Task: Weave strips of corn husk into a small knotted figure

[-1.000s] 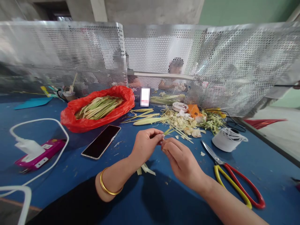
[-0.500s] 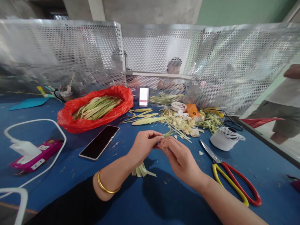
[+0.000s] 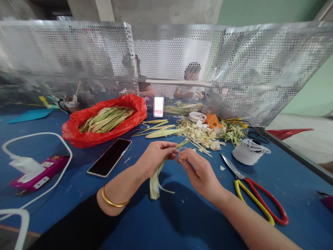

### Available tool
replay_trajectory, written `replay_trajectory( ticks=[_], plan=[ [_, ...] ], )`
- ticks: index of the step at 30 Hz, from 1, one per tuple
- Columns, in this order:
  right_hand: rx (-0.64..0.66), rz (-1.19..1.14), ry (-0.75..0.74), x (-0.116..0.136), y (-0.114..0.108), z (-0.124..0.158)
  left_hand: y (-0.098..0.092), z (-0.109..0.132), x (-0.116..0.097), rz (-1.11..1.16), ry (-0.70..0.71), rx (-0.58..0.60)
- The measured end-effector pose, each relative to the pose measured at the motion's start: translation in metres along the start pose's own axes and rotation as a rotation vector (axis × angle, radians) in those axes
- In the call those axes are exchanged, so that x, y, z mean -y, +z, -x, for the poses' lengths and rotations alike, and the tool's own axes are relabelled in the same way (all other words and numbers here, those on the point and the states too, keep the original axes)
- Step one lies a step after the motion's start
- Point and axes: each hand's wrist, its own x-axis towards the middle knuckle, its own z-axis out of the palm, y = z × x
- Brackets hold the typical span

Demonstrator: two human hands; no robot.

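Pale-green leaf (image 3: pixel 154 187), pinched in a person's left hand (image 3: pixel 157 156), droops over a blue table (image 3: pixel 140 225) just beside the curled right hand (image 3: pixel 200 172), whose hold on anything cannot be told, with scissors (image 3: pixel 241 176) at right, a phone (image 3: pixel 109 158) at left, and a red bag (image 3: pixel 78 139) and metal screen (image 3: pixel 171 48) beyond.

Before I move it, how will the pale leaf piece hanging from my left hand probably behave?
The pale leaf piece probably bends easily, since it droops below your left hand. It looks thin, so likely light. Its narrow, curling strand might tear if tugged.
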Motion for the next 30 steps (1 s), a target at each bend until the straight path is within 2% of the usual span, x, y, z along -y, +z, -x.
replay_trajectory(
  ticks=[3,6,10,14,18,20,22,25,27,30],
  plan=[
    [0.020,0.048,-0.008,0.000,0.002,0.001,0.001,0.002,0.001,-0.272,0.199,-0.072],
    [0.029,0.063,-0.017,0.002,0.003,0.001,0.002,0.004,0.003,-0.541,0.330,-0.110],
    [0.040,0.010,0.027,0.004,-0.002,0.000,0.003,0.008,0.005,-0.808,0.434,-0.059],
    [-0.005,-0.026,0.155,0.000,-0.016,-0.003,0.004,0.010,0.005,-0.821,0.344,0.132],
    [-0.007,0.007,0.289,-0.013,-0.031,-0.009,0.005,0.014,0.000,-0.588,0.166,0.361],
    [0.006,-0.020,0.351,-0.021,-0.036,-0.012,0.005,0.014,-0.003,-0.472,0.128,0.398],
    [0.010,-0.061,0.400,-0.029,-0.037,-0.012,0.006,0.014,-0.005,-0.380,0.147,0.368],
    [0.038,-0.067,0.427,-0.039,-0.032,-0.011,0.006,0.011,-0.005,-0.292,0.234,0.235],
    [0.078,-0.022,0.389,-0.038,-0.026,-0.008,0.007,0.008,-0.004,-0.266,0.283,0.107],
    [0.120,0.102,0.237,-0.027,-0.015,-0.004,0.006,0.004,-0.002,-0.276,0.327,-0.066]
  ],
)
